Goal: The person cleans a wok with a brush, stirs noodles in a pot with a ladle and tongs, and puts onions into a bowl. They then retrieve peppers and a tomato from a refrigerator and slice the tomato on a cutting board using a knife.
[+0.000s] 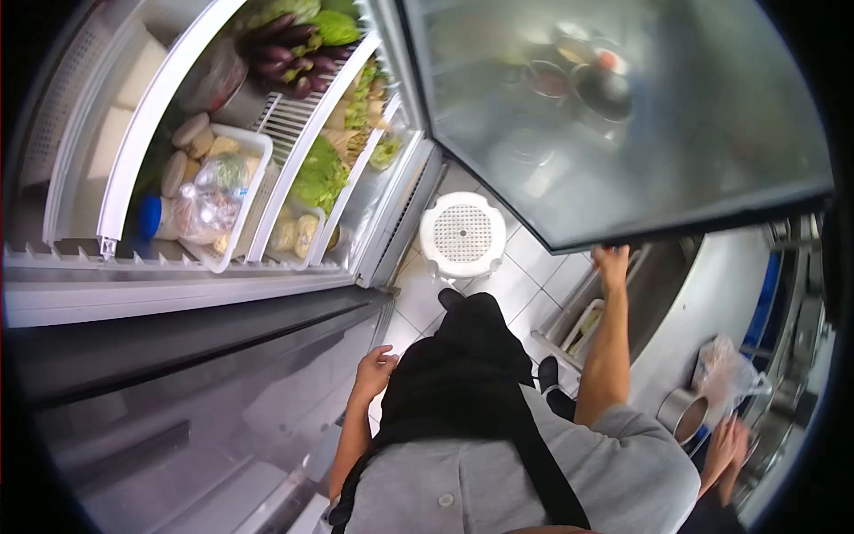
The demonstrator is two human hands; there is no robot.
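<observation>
My right hand (611,267) has its fingers closed on the lower edge of the glass fridge door (640,160), which stands swung out to the right. My left hand (374,372) hangs beside my black apron (463,374), its fingers loosely bent and nothing visible in them. Left of the door, the fridge's shelves are exposed. A white tray (263,156) there holds bagged food and lidded tubs. Eggplants (283,53) lie on the wire shelf above it, and leafy greens (320,173) fill the neighbouring shelf.
A white plastic stool (463,236) stands on the tiled floor (534,267) before me. At right, a metal counter (712,294) carries a pot (683,414) and a clear plastic bag (725,369). Another person's hands (731,445) are beside them. A second glass door (178,427) spans the lower left.
</observation>
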